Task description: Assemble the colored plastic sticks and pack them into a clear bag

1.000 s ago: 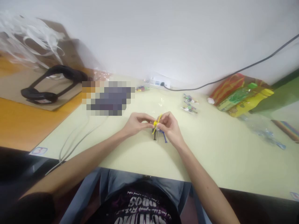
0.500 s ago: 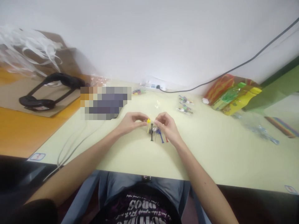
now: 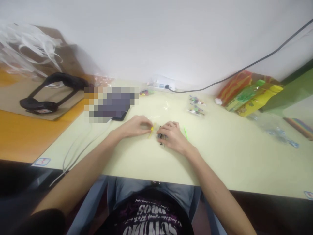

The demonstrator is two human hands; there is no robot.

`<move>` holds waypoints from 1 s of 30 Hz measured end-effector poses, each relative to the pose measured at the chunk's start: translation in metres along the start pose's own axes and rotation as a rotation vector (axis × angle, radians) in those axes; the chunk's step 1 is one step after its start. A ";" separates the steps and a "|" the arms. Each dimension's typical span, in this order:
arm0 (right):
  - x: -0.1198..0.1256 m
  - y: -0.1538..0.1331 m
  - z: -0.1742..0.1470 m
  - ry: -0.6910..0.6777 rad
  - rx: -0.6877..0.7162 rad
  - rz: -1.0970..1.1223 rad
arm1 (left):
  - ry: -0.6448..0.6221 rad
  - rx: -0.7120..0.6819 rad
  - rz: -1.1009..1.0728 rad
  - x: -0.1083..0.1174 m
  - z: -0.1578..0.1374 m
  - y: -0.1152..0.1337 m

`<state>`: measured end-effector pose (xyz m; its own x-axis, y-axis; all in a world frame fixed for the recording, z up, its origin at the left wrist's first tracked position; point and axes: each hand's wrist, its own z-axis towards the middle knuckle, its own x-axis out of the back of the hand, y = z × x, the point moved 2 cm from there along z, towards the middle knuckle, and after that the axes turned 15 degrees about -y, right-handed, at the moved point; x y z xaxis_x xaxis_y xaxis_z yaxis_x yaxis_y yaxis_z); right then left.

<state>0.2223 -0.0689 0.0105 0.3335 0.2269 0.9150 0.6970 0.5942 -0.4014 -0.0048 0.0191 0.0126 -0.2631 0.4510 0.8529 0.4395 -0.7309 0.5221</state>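
Near the middle of the table, my left hand (image 3: 138,126) pinches a small yellow plastic piece (image 3: 152,128) with a thin stem between thumb and fingertips. Just to its right, my right hand (image 3: 174,137) curls down over a cluster of small plastic parts. A black piece (image 3: 161,143) and a grey round part (image 3: 159,135) peek out at its fingertips; the other parts are hidden under the palm. A thin bright green stick (image 3: 186,133) lies on the table just beyond the right hand.
Bagged small colourful parts (image 3: 196,110) lie further back. A power strip (image 3: 161,85) with a dark cable stands by the wall. Right are a green bottle (image 3: 246,96) and a yellow package (image 3: 260,101); left are a dark tablet-like object (image 3: 119,114), pale cables (image 3: 70,161) and a black headset-like frame (image 3: 39,105).
My right hand has gone from a pinch beside the yellow piece to covering the small parts. My left hand has shifted slightly left with the yellow piece. The green stick now shows.
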 end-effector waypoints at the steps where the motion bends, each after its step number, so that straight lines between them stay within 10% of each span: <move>1: 0.000 0.000 0.000 -0.001 0.000 0.000 | -0.001 -0.002 0.000 0.001 0.000 0.000; 16: -0.001 0.000 0.001 0.121 0.020 0.042 | 0.014 -0.027 0.031 0.004 -0.001 -0.001; 30: 0.004 -0.001 -0.001 0.362 -0.118 0.187 | 0.276 -0.218 -0.201 -0.007 0.009 0.036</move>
<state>0.2239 -0.0696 0.0139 0.6481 0.0242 0.7612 0.6642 0.4710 -0.5805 0.0206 -0.0058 0.0254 -0.5589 0.4630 0.6880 0.1713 -0.7473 0.6420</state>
